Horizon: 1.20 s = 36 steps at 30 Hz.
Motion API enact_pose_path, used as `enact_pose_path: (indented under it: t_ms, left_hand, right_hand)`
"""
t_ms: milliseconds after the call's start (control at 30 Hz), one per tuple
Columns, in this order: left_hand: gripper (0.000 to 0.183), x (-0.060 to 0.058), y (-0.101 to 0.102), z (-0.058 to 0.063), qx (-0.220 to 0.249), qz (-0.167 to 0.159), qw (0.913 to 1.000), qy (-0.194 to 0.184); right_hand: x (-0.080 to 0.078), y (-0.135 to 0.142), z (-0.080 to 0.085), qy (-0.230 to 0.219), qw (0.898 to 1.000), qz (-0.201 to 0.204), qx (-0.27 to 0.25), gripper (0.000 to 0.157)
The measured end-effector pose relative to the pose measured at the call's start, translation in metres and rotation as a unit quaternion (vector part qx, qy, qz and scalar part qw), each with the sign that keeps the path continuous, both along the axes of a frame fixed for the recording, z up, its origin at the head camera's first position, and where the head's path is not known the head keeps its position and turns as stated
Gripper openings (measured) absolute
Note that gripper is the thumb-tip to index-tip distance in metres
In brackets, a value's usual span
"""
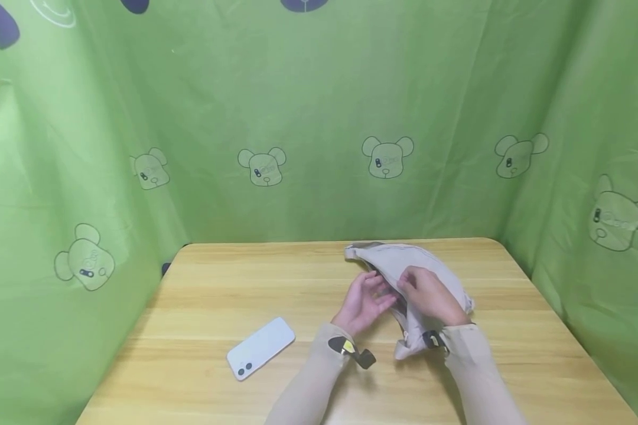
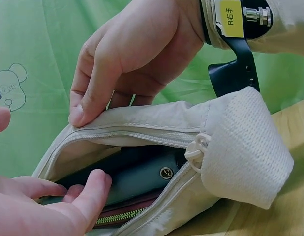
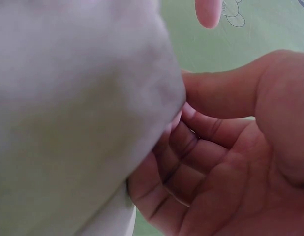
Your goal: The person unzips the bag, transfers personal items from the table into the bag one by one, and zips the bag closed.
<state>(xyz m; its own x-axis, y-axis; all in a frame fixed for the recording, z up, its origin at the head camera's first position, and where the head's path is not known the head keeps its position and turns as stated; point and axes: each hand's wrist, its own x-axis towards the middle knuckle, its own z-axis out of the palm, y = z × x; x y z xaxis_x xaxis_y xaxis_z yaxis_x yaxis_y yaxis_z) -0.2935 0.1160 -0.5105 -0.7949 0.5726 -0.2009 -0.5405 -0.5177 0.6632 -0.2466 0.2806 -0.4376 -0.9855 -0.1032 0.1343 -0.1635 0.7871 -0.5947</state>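
Observation:
A beige crossbody bag (image 1: 425, 258) stands on the table with its zipped mouth unfastened. My right hand (image 1: 430, 295) pinches the upper edge of that mouth between thumb and fingers, lifting the fabric. Just at the opening is my left hand (image 1: 364, 301), its fingers loosely bent and reaching inside; in the left wrist view they hold nothing visible. Within the bag lie a dark green leather item (image 2: 135, 184) with a round snap and, below it, a dark red piece with a gold zip (image 2: 122, 216). Bag fabric fills much of the right wrist view.
A pale smartphone (image 1: 260, 348) lies back side up on the wooden table (image 1: 202, 307), left of the hands. Green curtain (image 1: 319, 118) with bear drawings surrounds the table at the back and both sides. Each wrist wears a dark strap.

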Motion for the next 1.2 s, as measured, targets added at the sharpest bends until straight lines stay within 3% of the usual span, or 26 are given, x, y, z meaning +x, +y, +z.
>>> enact_pose_path:
  t_ms: [300, 867, 1200]
  left_hand:
    - [0.076, 0.0019, -0.0031, -0.0010, -0.016, -0.012, 0.9998, 0.009]
    - [0.075, -0.0004, 0.0000, -0.0026, 0.042, -0.039, 0.9983, 0.009]
    - [0.095, 0.0033, -0.0014, -0.0026, 0.053, 0.012, 0.9985, -0.010]
  right_hand:
    - [0.0011, -0.0004, -0.0009, -0.005, 1.000, -0.001, 0.000, 0.007]
    - [0.0009, -0.0020, 0.0002, -0.010, 1.000, 0.003, -0.009, 0.009]
    - [0.0032, -0.0029, 0.0021, -0.008, 1.000, 0.003, -0.006, 0.007]
